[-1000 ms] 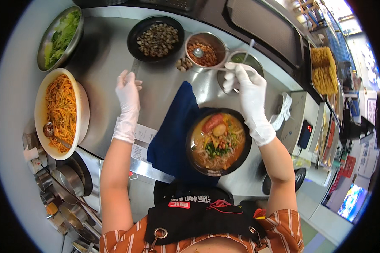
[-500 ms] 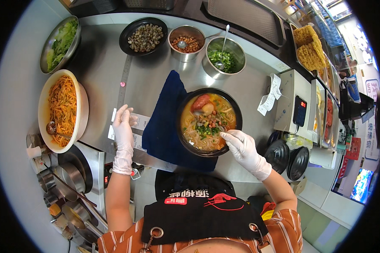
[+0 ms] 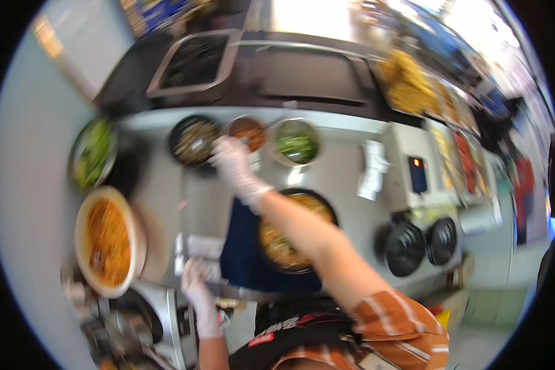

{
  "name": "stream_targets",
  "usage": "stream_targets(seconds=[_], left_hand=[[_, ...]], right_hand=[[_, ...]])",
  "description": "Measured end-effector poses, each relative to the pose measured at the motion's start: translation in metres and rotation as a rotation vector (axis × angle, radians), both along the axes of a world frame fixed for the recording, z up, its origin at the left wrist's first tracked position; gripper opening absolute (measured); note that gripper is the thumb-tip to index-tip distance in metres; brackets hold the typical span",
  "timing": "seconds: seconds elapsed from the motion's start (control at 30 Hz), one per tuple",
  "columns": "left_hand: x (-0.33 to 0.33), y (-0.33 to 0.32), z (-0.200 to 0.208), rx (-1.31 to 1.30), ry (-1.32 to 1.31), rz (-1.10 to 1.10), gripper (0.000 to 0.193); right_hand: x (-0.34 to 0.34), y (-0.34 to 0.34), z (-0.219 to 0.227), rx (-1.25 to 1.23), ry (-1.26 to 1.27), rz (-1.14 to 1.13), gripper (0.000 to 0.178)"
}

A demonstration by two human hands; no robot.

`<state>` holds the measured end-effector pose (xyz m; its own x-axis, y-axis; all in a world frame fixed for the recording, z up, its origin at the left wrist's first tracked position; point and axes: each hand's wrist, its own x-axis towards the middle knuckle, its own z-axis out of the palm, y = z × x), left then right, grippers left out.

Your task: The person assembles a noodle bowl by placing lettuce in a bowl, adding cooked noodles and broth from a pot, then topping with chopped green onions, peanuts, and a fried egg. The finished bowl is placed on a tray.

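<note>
The picture is blurred by motion. My right hand [image 3: 234, 163], in a white glove, reaches far forward across the steel counter, over the gap between a dark bowl of brown topping [image 3: 192, 140] and a small bowl of reddish topping [image 3: 248, 131]. Whether it holds anything is lost in the blur. My right forearm crosses a black bowl of noodle soup [image 3: 277, 246] that stands on a dark blue cloth [image 3: 243, 265]. My gloved left hand [image 3: 197, 290] rests near the counter's front edge, beside white paper slips [image 3: 197, 246], fingers spread.
A metal bowl of chopped greens [image 3: 296, 143] sits right of the toppings. A large white bowl of orange noodles [image 3: 108, 237] and a bowl of green leaves [image 3: 94, 154] stand at the left. Two black round lids [image 3: 404, 246] and a small device with a red light [image 3: 417, 172] are at the right.
My right hand has left the soup bowl's near rim and stretched forward to the topping bowls. My left hand slid back toward the counter's front edge. The view swung quickly.
</note>
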<state>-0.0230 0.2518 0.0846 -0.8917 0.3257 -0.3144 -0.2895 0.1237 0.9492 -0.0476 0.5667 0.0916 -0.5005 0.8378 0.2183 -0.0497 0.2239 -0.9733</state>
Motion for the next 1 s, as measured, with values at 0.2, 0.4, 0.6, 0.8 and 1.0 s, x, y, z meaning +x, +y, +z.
stream_targets(seconds=[0.2, 0.4, 0.6, 0.8, 1.0], left_hand=[[-0.008, -0.005, -0.007, -0.152, -0.04, -0.03, 0.037], [-0.008, 0.035, 0.019, -0.128, -0.028, -0.2, 0.029], [0.028, 0.093, 0.052, -0.17, 0.161, -0.291, 0.034], [0.071, 0.133, 0.048, -0.119, 0.14, -0.184, 0.032], [0.089, 0.133, 0.036, -0.081, 0.135, -0.169, 0.029]], right_hand=[[0.048, -0.01, 0.018, -0.133, -0.375, 0.01, 0.024], [0.308, 0.03, 0.082, 0.433, -0.27, -0.352, 0.026], [0.587, 0.098, 0.107, 0.387, -1.391, -1.155, 0.048], [0.688, 0.113, 0.08, -0.04, -1.485, -0.882, 0.064], [0.704, 0.116, 0.081, -0.135, -1.307, -0.796, 0.079]])
